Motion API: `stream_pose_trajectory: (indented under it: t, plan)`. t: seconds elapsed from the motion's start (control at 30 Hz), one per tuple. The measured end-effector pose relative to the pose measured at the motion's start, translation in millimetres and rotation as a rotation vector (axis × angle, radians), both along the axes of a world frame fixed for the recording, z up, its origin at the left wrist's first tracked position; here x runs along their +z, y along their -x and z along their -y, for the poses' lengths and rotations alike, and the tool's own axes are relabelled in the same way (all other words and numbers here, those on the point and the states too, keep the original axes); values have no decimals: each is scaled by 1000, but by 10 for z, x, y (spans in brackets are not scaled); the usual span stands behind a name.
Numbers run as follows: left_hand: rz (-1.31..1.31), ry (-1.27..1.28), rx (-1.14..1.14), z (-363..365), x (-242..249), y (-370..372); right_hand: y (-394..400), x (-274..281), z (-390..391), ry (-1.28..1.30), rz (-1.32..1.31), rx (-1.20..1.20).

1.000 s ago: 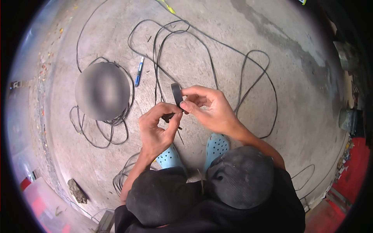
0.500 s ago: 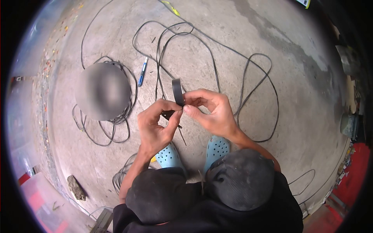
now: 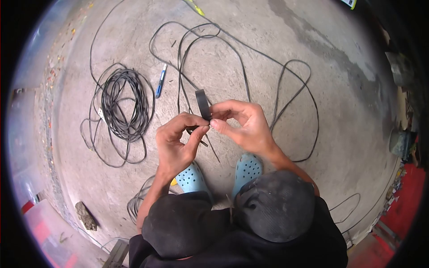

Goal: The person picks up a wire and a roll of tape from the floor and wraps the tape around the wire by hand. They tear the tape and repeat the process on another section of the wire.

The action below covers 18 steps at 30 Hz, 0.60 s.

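Note:
Between my two hands, a roll of black electrical tape (image 3: 202,104) stands on edge, its lower rim meeting my fingertips. My right hand (image 3: 250,125) grips the roll's near side, thumb tip almost touching the left hand. With thumb and forefinger pinched together, my left hand (image 3: 176,140) holds a black cable (image 3: 203,143), whose short ends poke out below the fingers. The exact spot where tape and cable meet is hidden by the fingertips. Beyond the hands, long loops of black cable (image 3: 245,73) run over the concrete floor (image 3: 277,44).
A large coil of black cable (image 3: 107,117) lies to the left, with a blue utility knife (image 3: 160,82) beside it. Light blue clogs (image 3: 248,167) are on the feet beneath my hands. A stone-like chunk (image 3: 86,216) rests at lower left, and more cable (image 3: 135,205) lies nearby.
Both hands keep nearly the same pose around the tape roll. The thin cable end below them has swung slightly right. The whole view has shifted a little.

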<state>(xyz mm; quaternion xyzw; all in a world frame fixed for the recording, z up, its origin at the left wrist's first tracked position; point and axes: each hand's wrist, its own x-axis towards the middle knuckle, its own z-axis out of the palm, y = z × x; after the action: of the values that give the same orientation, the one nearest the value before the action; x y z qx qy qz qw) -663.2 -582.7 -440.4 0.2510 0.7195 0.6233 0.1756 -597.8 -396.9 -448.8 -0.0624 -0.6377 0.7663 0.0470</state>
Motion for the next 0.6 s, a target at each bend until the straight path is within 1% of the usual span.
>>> stream_pose_trajectory:
  t: [0.1, 0.2, 0.3, 0.4, 0.5, 0.6]
  plan:
    - [33, 15, -9, 6, 20, -10, -4, -40, 39, 33, -2, -24]
    - [131, -98, 35, -18, -42, -56, -2, -129, 83, 63, -25, -55]
    - [325, -198, 149, -52, -15, -86, 12, -142, 123, 51, -68, -86]
    - [357, -203, 119, -39, -32, -77, 15, -126, 144, 26, -78, -97]
    - [359, -122, 79, 8, -24, -45, 1, -124, 148, 30, -55, -96]
    - [446, -71, 87, 23, -12, -43, -5, -136, 156, 49, -46, -108]
